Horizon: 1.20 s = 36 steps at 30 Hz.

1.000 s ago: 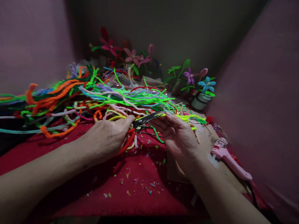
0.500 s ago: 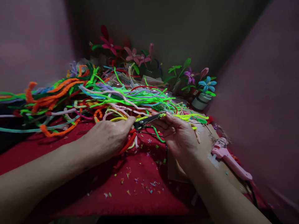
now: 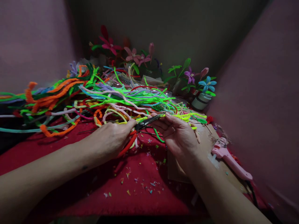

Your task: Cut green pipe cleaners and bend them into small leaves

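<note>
My left hand is wrapped round the red handles of a pair of scissors, whose dark blades point right. The blade tips reach the fingertips of my right hand. There, thumb and fingers pinch a bright yellow pipe cleaner, which runs off to the right. Whether the blades are fully closed on it is too small to tell. Just behind both hands lies a big heap of loose pipe cleaners in green, lilac, pink, orange and red.
A pink glue gun lies on cardboard at the right. Coloured clippings are scattered over the red cloth. At the back stand pipe-cleaner flowers, and a blue one rises from a small white jar.
My left hand and the scissors have shifted very slightly, and the left forearm has rolled a little. The yellow pipe cleaner's right end reaches less far right. My right hand stays nearly in place.
</note>
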### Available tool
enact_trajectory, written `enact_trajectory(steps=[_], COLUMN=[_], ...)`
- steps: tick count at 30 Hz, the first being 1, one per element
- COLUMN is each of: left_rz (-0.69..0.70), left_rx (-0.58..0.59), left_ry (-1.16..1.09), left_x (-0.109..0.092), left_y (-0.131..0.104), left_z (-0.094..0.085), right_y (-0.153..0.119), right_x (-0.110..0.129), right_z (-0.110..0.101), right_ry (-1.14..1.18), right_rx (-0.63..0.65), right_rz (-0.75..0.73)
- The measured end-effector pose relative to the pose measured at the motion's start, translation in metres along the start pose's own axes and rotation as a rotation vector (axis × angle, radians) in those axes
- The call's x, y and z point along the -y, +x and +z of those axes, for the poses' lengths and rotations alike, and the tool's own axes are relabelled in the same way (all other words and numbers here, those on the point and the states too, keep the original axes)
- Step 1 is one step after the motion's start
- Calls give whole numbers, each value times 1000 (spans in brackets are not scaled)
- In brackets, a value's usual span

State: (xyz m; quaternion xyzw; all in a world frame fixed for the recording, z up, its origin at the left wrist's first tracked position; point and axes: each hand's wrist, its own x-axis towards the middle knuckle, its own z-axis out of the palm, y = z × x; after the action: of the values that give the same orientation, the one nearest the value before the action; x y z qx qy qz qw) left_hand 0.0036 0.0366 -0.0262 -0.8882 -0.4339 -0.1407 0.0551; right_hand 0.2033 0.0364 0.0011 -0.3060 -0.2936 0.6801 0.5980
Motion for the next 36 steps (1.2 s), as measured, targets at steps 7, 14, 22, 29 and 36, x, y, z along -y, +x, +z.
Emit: enact_trajectory(steps=[7,14,22,29,36], left_rz=[-49,-112,-67,-42,-46], left_rx=[49,94,43,16,97], left_ry=[-104,24,131,188,153], left_x=[-4,-15,-13,-14,-14], left_y=[0,0,-1,0,0], left_z=[1,-12,-10,-12,-14], right_y=[1,-2,-3,-2,-2], right_x=[-1,0,-1,-2,-2], right_z=[-1,1,4,3,3], right_ry=[-1,-43,-70,-80,-53], right_rx=[-34,-8,25,19,5], right_rz=[-11,-50,-35,-30,-18])
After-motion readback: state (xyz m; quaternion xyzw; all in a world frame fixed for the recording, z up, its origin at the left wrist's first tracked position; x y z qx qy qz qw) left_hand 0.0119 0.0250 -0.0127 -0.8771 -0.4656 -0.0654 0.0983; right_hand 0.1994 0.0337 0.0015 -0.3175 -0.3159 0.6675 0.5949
